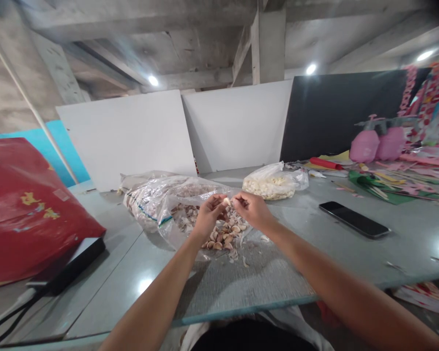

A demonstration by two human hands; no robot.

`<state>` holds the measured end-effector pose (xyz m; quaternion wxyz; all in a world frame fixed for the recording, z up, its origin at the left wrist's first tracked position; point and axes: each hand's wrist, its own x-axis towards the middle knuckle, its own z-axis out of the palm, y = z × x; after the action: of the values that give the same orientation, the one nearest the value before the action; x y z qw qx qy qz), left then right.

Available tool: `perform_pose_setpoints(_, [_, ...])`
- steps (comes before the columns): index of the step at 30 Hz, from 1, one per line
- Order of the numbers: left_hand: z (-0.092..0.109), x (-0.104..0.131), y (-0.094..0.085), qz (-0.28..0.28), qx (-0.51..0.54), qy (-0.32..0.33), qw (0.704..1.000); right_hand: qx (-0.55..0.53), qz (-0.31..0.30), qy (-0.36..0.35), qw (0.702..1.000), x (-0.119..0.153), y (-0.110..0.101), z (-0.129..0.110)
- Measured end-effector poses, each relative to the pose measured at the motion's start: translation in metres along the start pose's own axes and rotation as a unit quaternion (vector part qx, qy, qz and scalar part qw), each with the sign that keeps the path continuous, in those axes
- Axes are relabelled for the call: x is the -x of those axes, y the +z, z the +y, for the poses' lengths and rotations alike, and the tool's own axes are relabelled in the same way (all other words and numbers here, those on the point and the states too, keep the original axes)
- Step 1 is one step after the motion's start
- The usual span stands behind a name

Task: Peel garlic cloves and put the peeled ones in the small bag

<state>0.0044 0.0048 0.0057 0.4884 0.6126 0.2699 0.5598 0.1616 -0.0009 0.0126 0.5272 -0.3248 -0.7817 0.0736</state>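
Note:
My left hand (211,213) pinches a small pale garlic clove (226,201) between thumb and fingers, above a pile of unpeeled cloves (219,238). Close by on the right, my right hand (249,207) has its fingertips pressed together at the clove's side; whatever they hold is too small to make out. The pile spills from the mouth of a large clear plastic bag (149,195) lying on the table. Thin loose skins (234,254) lie around the cloves. Behind my right hand rests a clear bag of pale peeled cloves (269,186).
On the grey table (131,292), a black phone (353,219) lies to the right. Pink spray bottles (365,145) and coloured paper stand farther back. At the left are a red bag (32,209) and a black box with cables (73,265). White boards (131,136) line the back.

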Motion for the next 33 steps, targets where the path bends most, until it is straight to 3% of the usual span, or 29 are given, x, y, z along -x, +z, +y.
perform_pose_setpoints(15, [0.001, 0.001, 0.004, 0.027, -0.041, 0.015, 0.999, 0.018, -0.011, -0.021, 1.000, 0.000, 0.000, -0.003])
perform_pose_setpoints(23, [-0.001, 0.000, 0.003, 0.003, -0.062, 0.046, 0.997, 0.027, 0.051, 0.030, 0.998, -0.003, -0.007, 0.000])
perform_pose_setpoints(27, [-0.003, -0.001, 0.000, 0.026, -0.066, 0.054, 0.996, 0.084, 0.011, 0.049, 0.995, -0.005, -0.008, 0.006])
perform_pose_setpoints(33, [-0.005, -0.002, -0.003, 0.046, -0.053, 0.054, 0.996, 0.007, -0.021, 0.050, 0.998, -0.002, -0.003, 0.007])
